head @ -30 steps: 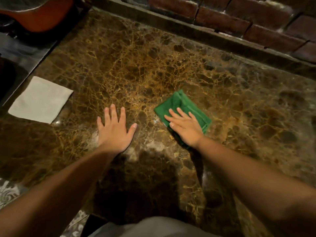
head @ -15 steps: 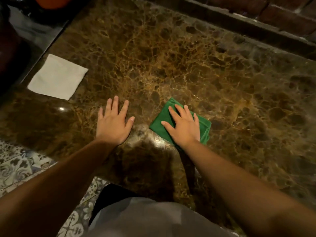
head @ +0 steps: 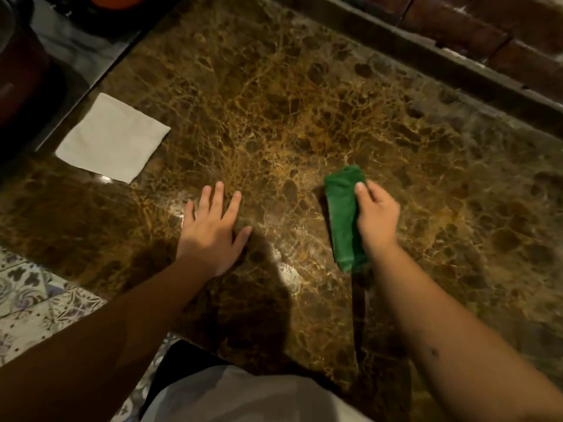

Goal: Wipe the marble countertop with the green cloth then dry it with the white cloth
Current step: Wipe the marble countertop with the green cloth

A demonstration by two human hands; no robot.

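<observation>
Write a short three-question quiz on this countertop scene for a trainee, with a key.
1. True or false: the white cloth is being held in the left hand.
2. Which hand has its grip on the green cloth? A) left B) right C) both
3. Fill in: the left hand lies flat, fingers spread, on the marble ____.

Key:
1. False. The white cloth lies alone near the countertop's left edge.
2. B. The right hand is gripping the green cloth, which is bunched up.
3. Countertop.
</observation>
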